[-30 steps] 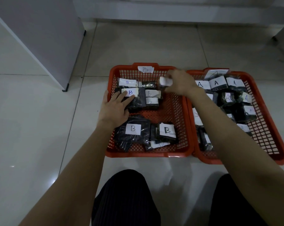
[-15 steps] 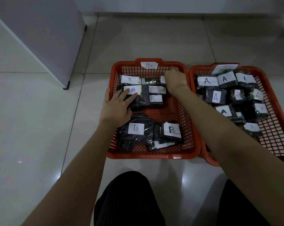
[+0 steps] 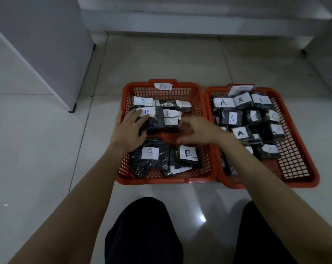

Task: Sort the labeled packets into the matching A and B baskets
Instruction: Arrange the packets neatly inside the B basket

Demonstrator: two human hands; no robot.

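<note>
Two orange baskets sit side by side on the floor [image 3: 47, 149]. The left hand [image 3: 127, 130] lies flat, fingers spread, on a B packet [image 3: 152, 119] in the B basket [image 3: 127, 88], which shows at least eight packets. The right hand [image 3: 195, 131] hovers over that basket, blurred; its finger state cannot be told. The A basket [image 3: 298, 168] shows at least eleven A packets [image 3: 231, 118].

Indoor room: tiled floor [image 3: 161, 60], white cabinet [image 3: 47, 44].
</note>
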